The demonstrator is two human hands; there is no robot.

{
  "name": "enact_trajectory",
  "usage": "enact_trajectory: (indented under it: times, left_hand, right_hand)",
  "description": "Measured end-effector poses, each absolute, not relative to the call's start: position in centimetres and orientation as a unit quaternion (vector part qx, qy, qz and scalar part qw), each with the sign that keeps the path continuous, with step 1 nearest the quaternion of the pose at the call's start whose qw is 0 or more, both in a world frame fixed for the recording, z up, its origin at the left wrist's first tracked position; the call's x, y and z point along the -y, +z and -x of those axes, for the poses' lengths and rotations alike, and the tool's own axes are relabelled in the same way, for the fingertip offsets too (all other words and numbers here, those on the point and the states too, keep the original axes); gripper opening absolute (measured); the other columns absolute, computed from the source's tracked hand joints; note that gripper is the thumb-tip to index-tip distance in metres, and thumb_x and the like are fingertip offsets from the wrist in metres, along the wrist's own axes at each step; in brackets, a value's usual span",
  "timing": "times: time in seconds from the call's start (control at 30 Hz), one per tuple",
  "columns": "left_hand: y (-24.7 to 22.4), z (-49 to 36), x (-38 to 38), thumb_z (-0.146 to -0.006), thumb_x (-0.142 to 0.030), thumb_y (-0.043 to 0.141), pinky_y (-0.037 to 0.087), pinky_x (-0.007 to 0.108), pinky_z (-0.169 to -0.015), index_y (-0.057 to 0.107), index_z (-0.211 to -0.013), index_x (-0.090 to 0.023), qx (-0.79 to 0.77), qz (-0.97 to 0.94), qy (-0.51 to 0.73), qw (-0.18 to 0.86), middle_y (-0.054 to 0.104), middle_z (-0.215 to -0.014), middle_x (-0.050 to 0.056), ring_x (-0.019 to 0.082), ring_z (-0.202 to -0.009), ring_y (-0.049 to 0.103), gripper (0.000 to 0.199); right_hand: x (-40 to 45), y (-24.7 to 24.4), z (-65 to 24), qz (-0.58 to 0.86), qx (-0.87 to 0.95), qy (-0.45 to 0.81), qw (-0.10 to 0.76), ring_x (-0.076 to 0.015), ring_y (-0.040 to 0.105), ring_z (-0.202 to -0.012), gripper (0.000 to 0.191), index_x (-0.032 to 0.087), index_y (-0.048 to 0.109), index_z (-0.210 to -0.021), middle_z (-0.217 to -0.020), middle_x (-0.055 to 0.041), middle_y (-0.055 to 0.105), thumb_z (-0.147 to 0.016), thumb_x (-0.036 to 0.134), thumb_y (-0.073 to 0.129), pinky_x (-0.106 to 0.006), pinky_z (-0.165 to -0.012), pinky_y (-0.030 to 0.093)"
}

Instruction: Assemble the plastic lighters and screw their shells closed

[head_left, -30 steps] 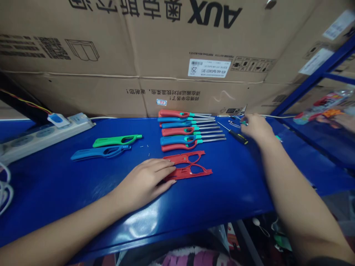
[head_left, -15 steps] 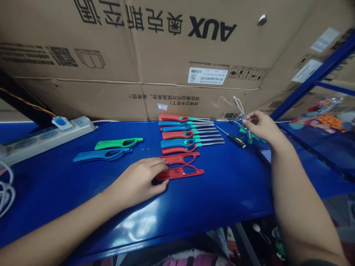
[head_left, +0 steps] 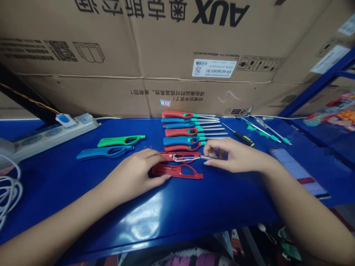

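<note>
Two red lighter shell halves lie in front of me, inner sides up. My left hand (head_left: 144, 168) grips their left ends, its thumb at the lower half (head_left: 177, 170) and its fingers over the upper half (head_left: 166, 156). Between the fingertips of my right hand (head_left: 230, 155) is a metal lighter tube (head_left: 205, 157). White wire (head_left: 183, 159) trails from the tube across the upper half. Just behind lies a row of several red and blue lighters (head_left: 180, 141) with metal tubes pointing right.
A green shell (head_left: 113, 142) and a blue shell (head_left: 102, 153) lie left. A black-and-yellow screwdriver (head_left: 244, 139), loose tubes with green parts (head_left: 263, 130) and a phone (head_left: 299, 171) lie right. A power strip (head_left: 52, 135) stands far left; a cardboard box (head_left: 111, 88) walls the back.
My right hand has brought the tube and its white wire left and down, from above the loose parts to the upper red half. My left hand stays at the red halves.
</note>
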State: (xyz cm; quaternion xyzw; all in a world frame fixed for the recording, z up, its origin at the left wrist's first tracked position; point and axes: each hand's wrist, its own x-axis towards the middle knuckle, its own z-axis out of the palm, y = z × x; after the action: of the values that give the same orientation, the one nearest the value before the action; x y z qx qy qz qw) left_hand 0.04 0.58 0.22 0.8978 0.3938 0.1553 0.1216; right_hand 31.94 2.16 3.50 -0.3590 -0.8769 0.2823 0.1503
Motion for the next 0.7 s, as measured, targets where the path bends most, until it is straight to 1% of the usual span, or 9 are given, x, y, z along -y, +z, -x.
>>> enact_trajectory:
  times: [0.1, 0.17, 0.23, 0.3, 0.37, 0.43, 0.6, 0.7]
  left_hand:
    - [-0.2, -0.3, -0.5, -0.091, -0.047, 0.066, 0.056, 0.039, -0.09, 0.067, -0.119, -0.02, -0.418, -0.868, 0.215, 0.158, 0.072, -0.116, 0.008, 0.025, -0.105, 0.068, 0.039]
    - [-0.4, -0.4, -0.5, -0.093, -0.042, 0.064, 0.056, 0.035, -0.091, 0.067, -0.12, -0.021, -0.407, -0.86, 0.24, 0.192, 0.073, -0.118, 0.006, 0.023, -0.105, 0.069, 0.034]
    - [-0.5, -0.6, -0.4, -0.097, -0.035, 0.06, 0.056, 0.031, -0.087, 0.071, -0.114, -0.021, -0.387, -0.86, 0.251, 0.217, 0.075, -0.111, 0.005, 0.02, -0.099, 0.071, 0.025]
    - [-0.5, -0.8, -0.4, -0.098, -0.029, 0.057, 0.056, 0.028, -0.081, 0.073, -0.106, -0.02, -0.378, -0.86, 0.258, 0.227, 0.077, -0.103, 0.004, 0.018, -0.092, 0.072, 0.021]
    - [-0.5, -0.9, -0.3, -0.097, -0.028, 0.058, 0.056, 0.028, -0.079, 0.074, -0.104, -0.019, -0.38, -0.857, 0.264, 0.226, 0.078, -0.1, 0.004, 0.018, -0.088, 0.073, 0.02]
    - [-0.6, -1.1, -0.3, -0.096, -0.028, 0.058, 0.056, 0.028, -0.078, 0.075, -0.105, -0.019, -0.381, -0.857, 0.265, 0.223, 0.078, -0.1, 0.005, 0.019, -0.088, 0.073, 0.021]
    - [-0.7, -1.1, -0.1, -0.095, -0.028, 0.058, 0.055, 0.028, -0.076, 0.075, -0.105, -0.02, -0.392, -0.849, 0.259, 0.241, 0.078, -0.1, 0.004, 0.018, -0.087, 0.072, 0.022]
    - [-0.7, -1.1, -0.1, -0.091, -0.024, 0.06, 0.056, 0.028, -0.071, 0.074, -0.112, -0.022, -0.408, -0.83, 0.261, 0.278, 0.077, -0.102, 0.003, 0.017, -0.081, 0.071, 0.025]
  right_hand:
    - [-2.0, 2.8, -31.0, 0.34, 0.876, 0.31, 0.143, -0.0104, 0.047, -0.069, 0.017, 0.019, 0.057, -0.091, -0.079, 0.0013, 0.055, -0.094, 0.035, 0.063, -0.021, -0.06, 0.041]
    - [-1.9, 2.5, -30.6, 0.336, 0.871, 0.33, 0.14, -0.01, 0.046, -0.068, 0.018, 0.019, 0.056, -0.091, -0.079, 0.0021, 0.053, -0.093, 0.034, 0.064, -0.021, -0.059, 0.042]
    - [-1.8, 2.2, -30.4, 0.338, 0.864, 0.348, 0.135, -0.0101, 0.047, -0.068, 0.015, 0.019, 0.056, -0.094, -0.079, 0.0023, 0.053, -0.093, 0.032, 0.064, -0.02, -0.059, 0.042]
    - [-1.9, 2.0, -30.4, 0.337, 0.859, 0.363, 0.134, -0.0103, 0.049, -0.07, 0.013, 0.019, 0.057, -0.103, -0.082, 0.002, 0.055, -0.093, 0.026, 0.062, -0.021, -0.061, 0.044]
    - [-2.0, 1.9, -30.5, 0.323, 0.861, 0.368, 0.138, -0.0104, 0.051, -0.073, 0.022, 0.02, 0.058, -0.115, -0.085, 0.0018, 0.057, -0.094, 0.022, 0.061, -0.021, -0.063, 0.045]
    - [-2.0, 1.8, -30.6, 0.304, 0.87, 0.36, 0.146, -0.0102, 0.053, -0.073, 0.025, 0.021, 0.059, -0.121, -0.086, 0.0015, 0.059, -0.096, 0.022, 0.059, -0.021, -0.064, 0.045]
    - [-1.9, 2.0, -30.6, 0.294, 0.882, 0.327, 0.167, -0.0093, 0.054, -0.071, 0.021, 0.019, 0.061, -0.117, -0.089, -0.0001, 0.063, -0.097, 0.021, 0.058, -0.02, -0.064, 0.044]
    - [-1.7, 2.1, -30.5, 0.293, 0.885, 0.316, 0.18, -0.0087, 0.055, -0.068, 0.018, 0.019, 0.061, -0.115, -0.086, 0.0006, 0.064, -0.097, 0.02, 0.058, -0.019, -0.062, 0.043]
